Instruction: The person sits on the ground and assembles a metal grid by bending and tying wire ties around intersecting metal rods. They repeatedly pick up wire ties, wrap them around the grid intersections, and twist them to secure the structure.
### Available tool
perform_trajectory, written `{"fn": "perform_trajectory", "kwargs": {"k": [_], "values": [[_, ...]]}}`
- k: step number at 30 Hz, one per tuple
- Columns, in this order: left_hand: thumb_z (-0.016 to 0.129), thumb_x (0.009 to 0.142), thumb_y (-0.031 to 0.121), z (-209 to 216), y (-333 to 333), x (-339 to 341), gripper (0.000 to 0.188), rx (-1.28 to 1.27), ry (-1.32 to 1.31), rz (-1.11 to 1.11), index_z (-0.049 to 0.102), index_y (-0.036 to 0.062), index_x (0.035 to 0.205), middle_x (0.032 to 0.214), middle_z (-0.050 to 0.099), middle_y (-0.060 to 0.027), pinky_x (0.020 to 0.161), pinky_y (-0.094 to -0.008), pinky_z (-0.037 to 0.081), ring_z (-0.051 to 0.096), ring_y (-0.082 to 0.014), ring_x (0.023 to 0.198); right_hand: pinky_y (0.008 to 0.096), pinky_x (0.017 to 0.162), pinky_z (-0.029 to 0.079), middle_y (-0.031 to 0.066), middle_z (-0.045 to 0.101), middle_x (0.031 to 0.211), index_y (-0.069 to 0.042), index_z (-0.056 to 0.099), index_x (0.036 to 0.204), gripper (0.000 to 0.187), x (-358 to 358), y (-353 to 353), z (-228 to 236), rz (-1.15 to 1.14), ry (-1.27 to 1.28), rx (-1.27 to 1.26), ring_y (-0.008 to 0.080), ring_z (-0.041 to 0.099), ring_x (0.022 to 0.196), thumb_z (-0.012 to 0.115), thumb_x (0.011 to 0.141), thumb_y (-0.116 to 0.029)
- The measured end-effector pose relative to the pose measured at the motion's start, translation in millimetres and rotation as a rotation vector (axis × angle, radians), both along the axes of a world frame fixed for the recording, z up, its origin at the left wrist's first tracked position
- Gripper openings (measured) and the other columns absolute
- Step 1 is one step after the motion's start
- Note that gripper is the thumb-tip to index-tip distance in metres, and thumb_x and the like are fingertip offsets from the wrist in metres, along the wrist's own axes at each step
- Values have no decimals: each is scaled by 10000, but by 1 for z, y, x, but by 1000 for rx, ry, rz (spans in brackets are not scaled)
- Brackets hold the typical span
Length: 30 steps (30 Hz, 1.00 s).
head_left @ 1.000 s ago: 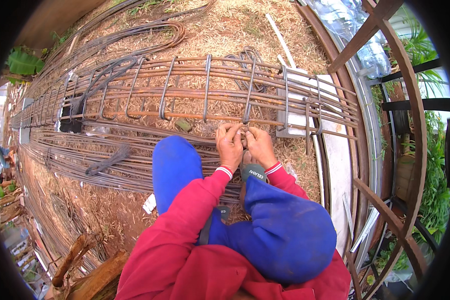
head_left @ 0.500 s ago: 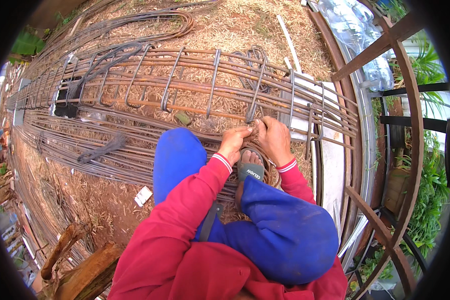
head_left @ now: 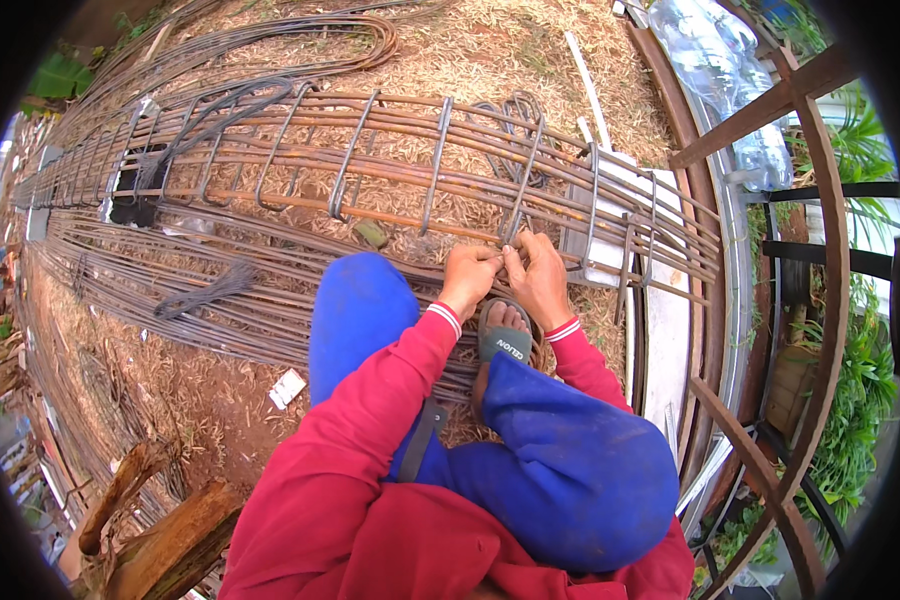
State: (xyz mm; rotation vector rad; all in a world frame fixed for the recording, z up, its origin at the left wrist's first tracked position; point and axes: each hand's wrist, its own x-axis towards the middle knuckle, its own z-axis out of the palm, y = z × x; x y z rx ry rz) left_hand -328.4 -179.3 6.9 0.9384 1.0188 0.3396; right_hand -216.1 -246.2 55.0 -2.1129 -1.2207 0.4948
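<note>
Nearest us, our red sleeves (head_left: 385, 385) and blue trousers (head_left: 580, 460) cover much of the ground; the bottom edge cuts off our body. One foot shows in a dark sandal (head_left: 510, 343); of the other we see only a strap (head_left: 422, 440), the rest hidden by cloth.

Beyond the sandal, our left hand (head_left: 468, 278) and right hand (head_left: 541, 282) meet tip to tip, fingers bent inward. They hide whatever lies between them, so we cannot tell whether they pinch anything. They are at the lower edge of the bar cage (head_left: 437, 165), by the bottom corner of one metal ring (head_left: 526, 180); whether the fingertips touch it is too small to tell.

To the left, loose bars (head_left: 130, 275) run under a dark wire bundle (head_left: 205, 292). The cage's far left end blurs toward the rim. Past the cage, clear plastic bottles (head_left: 760, 150) are piled at upper right.
</note>
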Motion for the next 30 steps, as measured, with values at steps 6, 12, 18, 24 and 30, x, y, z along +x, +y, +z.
{"fn": "perform_trajectory", "kwargs": {"k": [6, 12, 18, 24, 30], "values": [[697, 884, 179, 13, 18, 1, 207, 434, 410, -296, 753, -21, 891, 749, 718, -147, 671, -363, 516, 677, -214, 699, 469, 708, 486, 156, 571, 865, -46, 580, 908, 88, -13, -6, -8, -7, -146, 109, 384, 599, 822, 628, 902, -119], [663, 822, 196, 42, 38, 9, 193, 823, 532, -570, 735, 17, 818, 813, 678, -267, 772, -540, 514, 661, -462, 845, 463, 693, 495, 167, 577, 866, -33, 574, 927, 58, -20, -8, -20, -20, -220, 146, 391, 604, 824, 607, 889, -63], [665, 779, 180, 59, 61, 30, 207, 790, 669, -791, 736, -9, 819, 886, 688, -288, 820, -515, 532, 675, -456, 912, 456, 681, 503, 168, 555, 837, -24, 565, 925, 134, -24, -10, -18, 6, -254, 127, 387, 608, 823, 640, 819, -57], [688, 752, 219, 71, 70, 47, 306, 762, 702, -940, 734, -52, 887, 950, 688, -312, 840, -478, 547, 686, -446, 951, 461, 631, 513, 152, 583, 807, -37, 572, 872, 195, -27, -3, -20, -55, -292, 63, 372, 632, 738, 707, 765, -129], [681, 739, 201, 73, 78, 43, 249, 787, 695, -900, 751, -18, 835, 883, 704, -272, 806, -456, 550, 702, -424, 882, 464, 572, 537, 168, 614, 776, -32, 576, 829, 149, -26, 6, -27, -72, -379, 8, 372, 660, 677, 679, 780, -128]]}}
